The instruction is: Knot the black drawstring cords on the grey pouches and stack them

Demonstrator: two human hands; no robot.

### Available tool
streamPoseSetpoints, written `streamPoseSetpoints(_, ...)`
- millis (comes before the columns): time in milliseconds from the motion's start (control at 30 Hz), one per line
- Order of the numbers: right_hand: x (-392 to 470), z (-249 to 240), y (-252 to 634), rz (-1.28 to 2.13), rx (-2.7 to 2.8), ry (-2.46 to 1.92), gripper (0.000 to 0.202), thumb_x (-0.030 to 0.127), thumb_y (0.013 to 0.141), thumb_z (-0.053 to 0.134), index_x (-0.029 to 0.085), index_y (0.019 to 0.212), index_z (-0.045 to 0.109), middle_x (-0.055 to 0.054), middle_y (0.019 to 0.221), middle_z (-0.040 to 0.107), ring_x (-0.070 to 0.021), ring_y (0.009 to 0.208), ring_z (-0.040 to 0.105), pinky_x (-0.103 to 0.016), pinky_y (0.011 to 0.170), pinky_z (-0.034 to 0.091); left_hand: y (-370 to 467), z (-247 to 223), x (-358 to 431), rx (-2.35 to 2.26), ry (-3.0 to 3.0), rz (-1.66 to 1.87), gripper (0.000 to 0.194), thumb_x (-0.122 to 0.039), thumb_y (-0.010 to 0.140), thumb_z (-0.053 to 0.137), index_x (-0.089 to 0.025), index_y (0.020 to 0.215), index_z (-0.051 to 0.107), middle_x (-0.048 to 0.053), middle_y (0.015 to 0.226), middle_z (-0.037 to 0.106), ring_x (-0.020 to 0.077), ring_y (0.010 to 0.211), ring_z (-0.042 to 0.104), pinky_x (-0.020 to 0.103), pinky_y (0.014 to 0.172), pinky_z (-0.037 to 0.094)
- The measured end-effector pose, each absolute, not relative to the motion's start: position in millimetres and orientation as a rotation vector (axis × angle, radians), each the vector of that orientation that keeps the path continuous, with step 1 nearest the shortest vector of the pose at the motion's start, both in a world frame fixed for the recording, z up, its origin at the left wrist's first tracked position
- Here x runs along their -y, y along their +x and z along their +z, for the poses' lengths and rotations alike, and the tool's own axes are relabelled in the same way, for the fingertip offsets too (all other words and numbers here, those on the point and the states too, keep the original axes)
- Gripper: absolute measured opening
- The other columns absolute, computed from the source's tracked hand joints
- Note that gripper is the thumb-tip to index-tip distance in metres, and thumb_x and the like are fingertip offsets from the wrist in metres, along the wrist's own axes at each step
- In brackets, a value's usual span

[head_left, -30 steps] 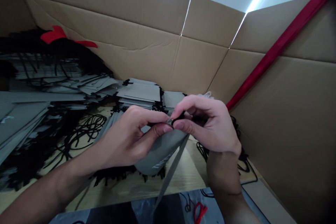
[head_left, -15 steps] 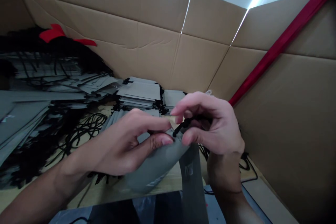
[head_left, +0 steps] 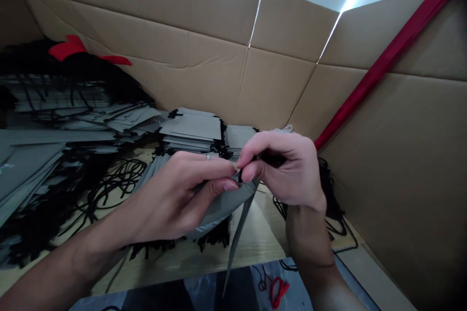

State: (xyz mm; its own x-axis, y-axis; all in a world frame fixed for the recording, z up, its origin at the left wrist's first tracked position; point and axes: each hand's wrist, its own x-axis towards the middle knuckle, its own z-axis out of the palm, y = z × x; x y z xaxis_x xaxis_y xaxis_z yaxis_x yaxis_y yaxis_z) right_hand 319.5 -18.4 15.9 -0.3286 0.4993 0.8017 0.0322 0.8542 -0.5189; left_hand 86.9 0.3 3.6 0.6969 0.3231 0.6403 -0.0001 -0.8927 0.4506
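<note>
A grey bag-like piece (head_left: 221, 206) with white print hangs below my fingers, above the table. My left hand (head_left: 178, 194) pinches its upper edge between thumb and index finger; a ring shows on that hand. At the same edge, the thumb and fingertips of my right hand (head_left: 288, 170) are closed on a black cord (head_left: 240, 175), of which only a short bit shows. The fingertips of both hands almost meet there. A narrow grey flap drops from the piece below my right hand. How the cord passes through the edge is hidden.
Stacks of grey pieces with black cord ends (head_left: 191, 129) stand at the back and left. Loose black cords (head_left: 122, 177) lie on the wooden table (head_left: 259, 233). A red cord loop (head_left: 279, 293) is near my lap. Cardboard walls (head_left: 204, 68) enclose the back and right.
My right hand has moved slightly left, and its fingertips have closed together at the edge. The hanging grey flap has turned edge-on and swung left, uncovering the red loop.
</note>
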Motion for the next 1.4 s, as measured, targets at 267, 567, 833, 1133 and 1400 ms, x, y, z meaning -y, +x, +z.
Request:
streamPoseSetpoints(267, 19, 14, 319, 0.609, 1.824, -0.431, 0.02, 0.033, 0.092, 0.102, 0.019, 0.094, 0.088, 0.0, 0.075, 0.084, -0.0118, 0.062, 0.076, -0.019, 0.055, 0.058, 81, 12, 2, -0.151, 2.505, 0.971, 0.031, -0.011, 0.111, 0.059, -0.022, 0.083, 0.051, -0.007, 0.066, 0.04, 0.0106, 0.057, 0.037, 0.028, 0.056, 0.032)
streamPoseSetpoints(567, 13, 10, 331, 0.464, 1.714, -0.538, 0.025, 0.033, 0.084, 0.107, 0.022, 0.097, 0.089, -0.002, 0.081, 0.086, -0.0138, 0.064, 0.075, -0.022, 0.052, 0.054, 85, 13, -1, -0.42, 2.492, 0.958, 0.03, -0.02, 0.114, 0.053, -0.018, 0.086, 0.065, -0.006, 0.066, 0.045, 0.0094, 0.056, 0.039, 0.026, 0.053, 0.032)
streamPoseSetpoints(833, 3, 1, 320, 0.363, 1.734, -0.395, 0.017, 0.031, 0.09, 0.103, 0.027, 0.103, 0.092, 0.0, 0.074, 0.084, -0.0147, 0.064, 0.075, -0.026, 0.056, 0.057, 89, 14, -8, -0.467, 1.985, 0.902, 0.025, -0.039, 0.11, 0.075, -0.018, 0.104, 0.084, 0.001, 0.085, 0.077, 0.0111, 0.069, 0.061, 0.018, 0.056, 0.044)
streamPoseSetpoints(1133, 0, 10, 318, -0.04, 1.822, -0.345, 0.01, 0.031, 0.098, 0.096, 0.023, 0.095, 0.09, -0.004, 0.081, 0.083, -0.0174, 0.071, 0.073, -0.031, 0.06, 0.057, 101, 0, -15, -0.335, 1.409, 0.905, 0.023, -0.042, 0.094, 0.1, -0.021, 0.099, 0.092, 0.004, 0.094, 0.089, 0.0144, 0.092, 0.083, 0.02, 0.089, 0.066)
streamPoseSetpoints(1400, -2, 12, 321, -0.231, 1.845, -0.312, 0.015, 0.034, 0.097, 0.097, 0.025, 0.09, 0.087, -0.003, 0.08, 0.082, -0.0194, 0.072, 0.069, -0.037, 0.066, 0.057, 103, 1, -14, -0.367, 1.214, 0.831, 0.019, -0.029, 0.086, 0.104, -0.02, 0.095, 0.091, 0.002, 0.083, 0.087, 0.0119, 0.078, 0.081, 0.016, 0.075, 0.065)
